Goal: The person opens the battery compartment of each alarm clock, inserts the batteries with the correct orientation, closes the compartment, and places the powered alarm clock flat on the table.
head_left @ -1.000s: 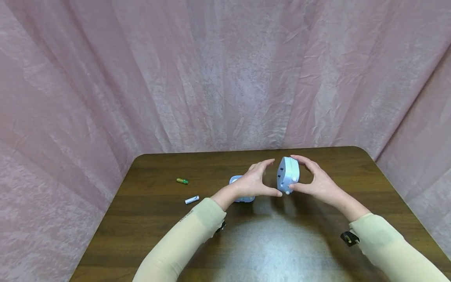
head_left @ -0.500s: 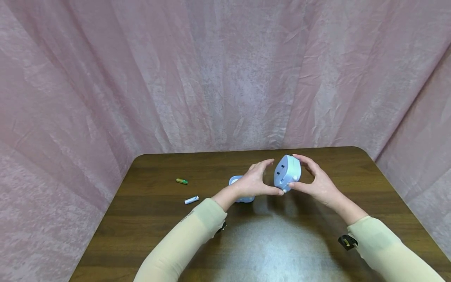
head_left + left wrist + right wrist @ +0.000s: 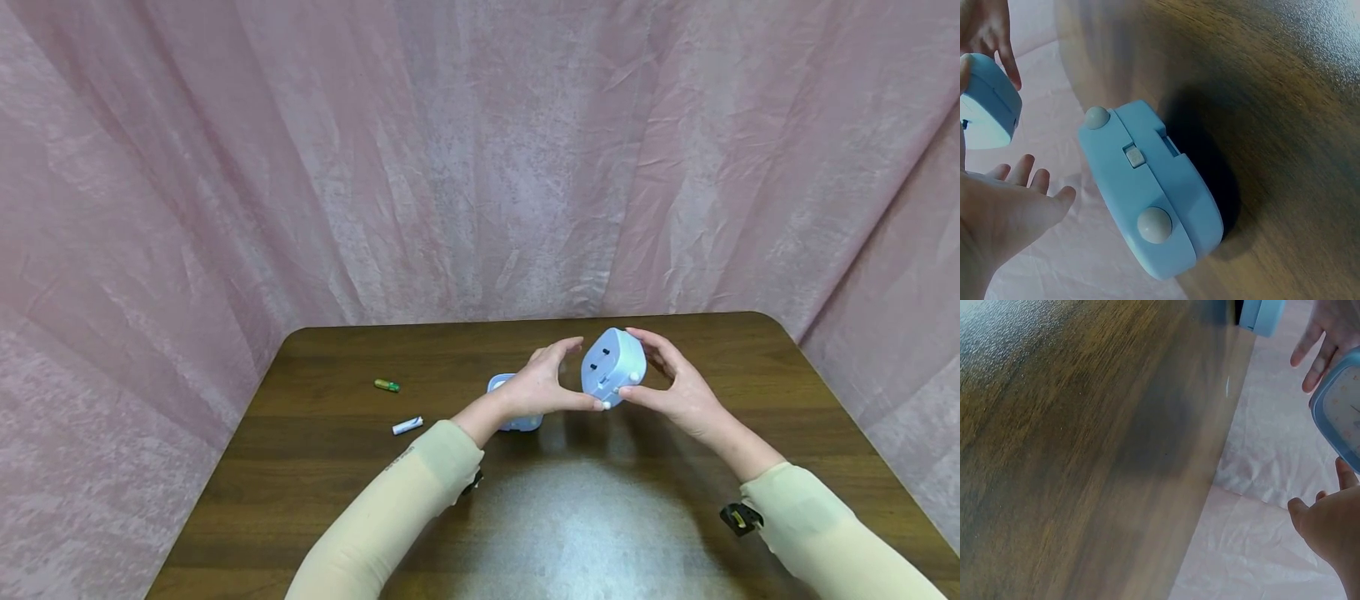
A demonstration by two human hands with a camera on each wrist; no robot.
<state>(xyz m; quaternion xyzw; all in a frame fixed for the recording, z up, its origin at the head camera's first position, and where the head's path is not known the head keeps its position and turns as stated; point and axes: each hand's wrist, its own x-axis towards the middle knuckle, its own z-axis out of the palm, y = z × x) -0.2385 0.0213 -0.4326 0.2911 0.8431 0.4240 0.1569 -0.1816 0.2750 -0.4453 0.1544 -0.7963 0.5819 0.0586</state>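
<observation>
A light blue alarm clock [image 3: 603,367] is up over the table, its back with two dark knobs turned to the left in the head view. My right hand [image 3: 678,396] grips its right side between thumb and fingers. The clock's dial [image 3: 1344,406] shows in the right wrist view. My left hand [image 3: 536,390] is spread at its left side, thumb tip right at the lower corner by a small white foot, the other fingers apart from it. A second light blue clock [image 3: 1141,194] with round whitish feet stands on the table, partly hidden behind my left hand in the head view.
On the left of the brown wooden table [image 3: 300,500] lie a green and yellow battery [image 3: 387,386] and a white battery [image 3: 408,426]. A pink curtain [image 3: 480,167] hangs behind the table's far edge.
The alarm clock has turned in my right hand, so more of its back faces the head camera. My left hand has stayed almost in place beside it.
</observation>
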